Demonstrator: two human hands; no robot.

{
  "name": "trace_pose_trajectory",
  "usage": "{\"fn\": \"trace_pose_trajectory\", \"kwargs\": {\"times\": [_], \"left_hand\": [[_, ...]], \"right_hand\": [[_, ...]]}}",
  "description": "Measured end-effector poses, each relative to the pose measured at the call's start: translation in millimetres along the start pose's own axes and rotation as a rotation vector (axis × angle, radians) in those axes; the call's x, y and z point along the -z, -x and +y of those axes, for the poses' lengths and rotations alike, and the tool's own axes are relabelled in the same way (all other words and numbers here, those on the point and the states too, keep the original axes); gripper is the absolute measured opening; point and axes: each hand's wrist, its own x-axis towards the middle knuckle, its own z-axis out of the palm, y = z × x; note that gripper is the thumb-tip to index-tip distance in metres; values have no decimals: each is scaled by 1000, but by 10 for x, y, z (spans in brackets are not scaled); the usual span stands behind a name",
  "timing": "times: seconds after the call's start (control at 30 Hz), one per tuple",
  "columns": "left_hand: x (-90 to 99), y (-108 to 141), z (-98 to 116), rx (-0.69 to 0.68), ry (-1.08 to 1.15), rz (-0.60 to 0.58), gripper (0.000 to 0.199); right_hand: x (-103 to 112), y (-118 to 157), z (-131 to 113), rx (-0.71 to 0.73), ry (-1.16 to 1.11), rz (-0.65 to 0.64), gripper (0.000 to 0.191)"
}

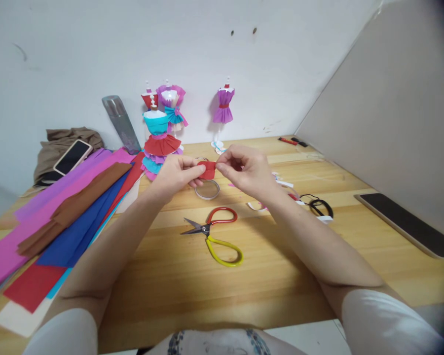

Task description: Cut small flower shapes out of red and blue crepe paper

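Observation:
A small red piece (207, 170) is held up between both hands over the middle of the table. My left hand (177, 173) pinches its left side with thumb and fingers. At its right edge, my right hand (242, 167) has thumb and fingertips pinched together on it. Just below the piece, a round ring of tape (207, 190) is partly hidden by my left fingers. Nearer to me lie scissors (206, 229) with one red and one yellow handle, their blades apart and pointing left.
Crepe paper strips (85, 212) cover the left side, beside a phone (73, 157) on brown cloth and a bottle (122, 123). Small dressed mannequins (157, 128) stand at the back. Paper scraps, a black band (321, 208) and a dark tablet-like slab (407, 222) lie right.

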Motion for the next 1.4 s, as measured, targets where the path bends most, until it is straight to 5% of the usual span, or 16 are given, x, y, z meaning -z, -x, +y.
{"fn": "trace_pose_trajectory", "kwargs": {"times": [0.8, 0.97, 1.2, 1.4], "left_hand": [[0, -9, -48, -65, -9, -5, 16], [-7, 0, -28, -58, -2, 6, 13], [0, 5, -20, -77, -10, -6, 17], [-3, -2, -64, -92, -20, 1, 17]], "right_hand": [[-14, 17, -24, 4, 15, 7, 23], [-2, -8, 14, -51, -99, 8, 17], [-45, -46, 55, -144, -330, -198, 28], [-94, -39, 31, -210, -365, -156, 32]]}}
